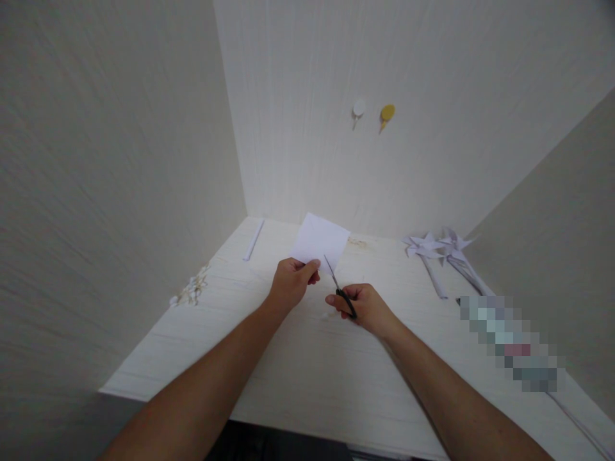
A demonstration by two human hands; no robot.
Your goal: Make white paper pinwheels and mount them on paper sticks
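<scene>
My left hand (291, 282) pinches the near left corner of a square white sheet of paper (320, 240), holding it up over a pale wooden table (307, 365). My right hand (366, 308) grips black-handled scissors (340, 287). Their blades point up and away, and the tips meet the paper's lower edge just right of my left thumb.
Two white paper pinwheels on sticks (438, 251) lie at the back right. A rolled paper strip (253, 240) lies at the back left, and a small heap of white scraps (191, 291) sits by the left wall. Two round hooks, white (358, 109) and yellow (387, 113), are on the back wall.
</scene>
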